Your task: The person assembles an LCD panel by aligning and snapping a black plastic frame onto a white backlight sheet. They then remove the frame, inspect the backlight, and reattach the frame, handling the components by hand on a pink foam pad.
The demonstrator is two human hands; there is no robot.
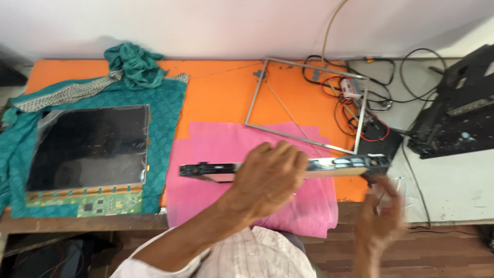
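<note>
My right hand (380, 216) is smearing into motion blur, so I'm not making out its fingers or grip. My left hand (267, 180) is covering the middle of the edge-on panel (339, 166). The black equipment (458, 108) is running off the right edge.

Orange table (216, 92) bears teal cloth (164, 113), pink sheets (206, 154) (overlapping), metal frame (309, 98).
</note>
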